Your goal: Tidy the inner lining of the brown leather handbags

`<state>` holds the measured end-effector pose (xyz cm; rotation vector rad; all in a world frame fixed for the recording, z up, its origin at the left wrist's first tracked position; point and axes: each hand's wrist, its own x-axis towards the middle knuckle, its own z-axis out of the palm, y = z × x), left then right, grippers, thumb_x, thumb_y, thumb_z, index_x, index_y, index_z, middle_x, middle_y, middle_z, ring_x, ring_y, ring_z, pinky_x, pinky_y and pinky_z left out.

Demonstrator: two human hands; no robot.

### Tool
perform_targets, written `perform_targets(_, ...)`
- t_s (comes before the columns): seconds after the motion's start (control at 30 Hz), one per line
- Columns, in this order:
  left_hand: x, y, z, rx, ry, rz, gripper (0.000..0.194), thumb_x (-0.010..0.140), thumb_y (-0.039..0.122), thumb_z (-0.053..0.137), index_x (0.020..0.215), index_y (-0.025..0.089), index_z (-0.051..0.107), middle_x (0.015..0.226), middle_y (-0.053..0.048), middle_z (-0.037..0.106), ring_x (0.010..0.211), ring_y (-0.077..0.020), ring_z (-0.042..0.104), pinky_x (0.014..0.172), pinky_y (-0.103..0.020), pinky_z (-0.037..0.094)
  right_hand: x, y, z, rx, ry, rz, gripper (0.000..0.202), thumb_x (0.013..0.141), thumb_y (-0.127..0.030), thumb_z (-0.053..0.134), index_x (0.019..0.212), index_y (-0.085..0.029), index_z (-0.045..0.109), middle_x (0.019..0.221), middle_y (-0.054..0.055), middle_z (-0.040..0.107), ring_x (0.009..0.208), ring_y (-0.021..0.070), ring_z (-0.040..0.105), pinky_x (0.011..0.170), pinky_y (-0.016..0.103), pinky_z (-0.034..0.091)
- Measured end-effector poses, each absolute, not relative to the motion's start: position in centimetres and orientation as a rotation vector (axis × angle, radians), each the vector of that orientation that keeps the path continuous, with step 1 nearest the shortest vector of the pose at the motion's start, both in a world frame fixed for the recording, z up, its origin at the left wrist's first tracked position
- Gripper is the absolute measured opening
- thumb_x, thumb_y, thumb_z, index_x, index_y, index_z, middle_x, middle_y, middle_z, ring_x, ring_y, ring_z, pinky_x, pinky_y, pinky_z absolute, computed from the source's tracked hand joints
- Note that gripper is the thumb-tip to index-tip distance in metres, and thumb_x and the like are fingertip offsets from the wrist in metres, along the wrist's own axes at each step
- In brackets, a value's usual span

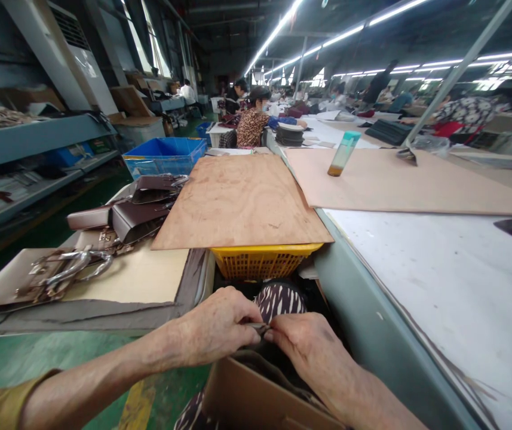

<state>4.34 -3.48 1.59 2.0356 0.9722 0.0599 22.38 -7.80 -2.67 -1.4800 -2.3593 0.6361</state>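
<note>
A brown handbag (256,391) with a dark lining rests on my lap, its mouth facing up. My left hand (222,325) is closed, thumb and fingers pinching a thin dark edge at the bag's far side. Right beside it, my right hand (312,346) pinches the same edge, the fingertips of both hands almost meeting. What lies between the fingertips is small and partly covered. My patterned trouser leg (280,298) shows beyond the hands.
Ahead, a wooden board (247,197) lies over a yellow basket (260,263). Finished-looking brown bags (139,215) are piled at left, near a blue crate (166,155). On the right-hand table (439,263) stands a teal-lidded bottle (344,154). A co-worker (253,122) sits further off.
</note>
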Motion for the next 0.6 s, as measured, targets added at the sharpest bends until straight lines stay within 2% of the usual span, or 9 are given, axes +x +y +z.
perform_targets(0.1, 4.4, -3.7, 1.7, 2.079, 1.0, 0.042, 0.019, 0.074, 0.017, 0.049, 0.058, 0.013, 0.058, 0.048, 0.006, 0.028, 0.047, -0.0071, 0.029, 0.046, -0.019, 0.022, 22.4, -7.9, -2.9, -1.444, -2.354, 0.612, 0.025, 0.089, -0.021, 0.047, 0.067, -0.018, 0.058, 0.06, -0.001, 0.058, 0.057, 0.0142, 0.056, 0.054, 0.023, 0.036)
perform_targets(0.27, 4.6, -3.8, 1.5, 2.291, 1.025, -0.039, 0.022, 0.077, 0.016, 0.047, 0.058, 0.014, 0.056, 0.047, 0.005, 0.032, 0.047, -0.0086, 0.029, 0.05, -0.022, 0.023, 22.3, -8.1, -3.1, -1.389, -2.376, 0.582, 0.023, 0.089, -0.018, 0.044, 0.07, -0.018, 0.057, 0.062, 0.0, 0.058, 0.056, 0.014, 0.054, 0.054, 0.024, 0.035)
perform_targets(0.4, 4.6, -3.6, 1.2, 2.262, 1.008, 0.05, 0.025, 0.076, 0.016, 0.049, 0.052, 0.015, 0.054, 0.046, 0.006, 0.024, 0.045, -0.0083, 0.024, 0.047, -0.021, 0.022, 22.2, -7.9, -3.0, -1.46, -2.33, 0.59, 0.015, 0.086, -0.017, 0.052, 0.073, -0.018, 0.059, 0.067, 0.0, 0.062, 0.061, 0.0153, 0.057, 0.057, 0.024, 0.038)
perform_targets(0.47, 4.6, -3.6, 1.1, 2.238, 1.008, 0.082, 0.023, 0.076, 0.015, 0.048, 0.054, 0.014, 0.056, 0.046, 0.006, 0.026, 0.045, -0.0076, 0.025, 0.046, -0.02, 0.021, 22.2, -7.6, -2.7, -1.46, -2.316, 0.617, 0.004, 0.083, -0.015, 0.058, 0.081, -0.018, 0.06, 0.075, 0.0, 0.064, 0.068, 0.0161, 0.06, 0.062, 0.024, 0.04)
perform_targets(0.6, 4.2, -3.9, 1.0, 2.223, 1.05, 0.073, 0.021, 0.077, 0.019, 0.05, 0.058, 0.014, 0.059, 0.046, 0.006, 0.034, 0.045, -0.0059, 0.028, 0.046, -0.02, 0.019, 22.5, -6.8, -1.8, -1.338, -2.44, 0.601, 0.006, 0.08, -0.014, 0.062, 0.084, -0.019, 0.061, 0.081, -0.001, 0.065, 0.076, 0.0159, 0.059, 0.068, 0.024, 0.041)
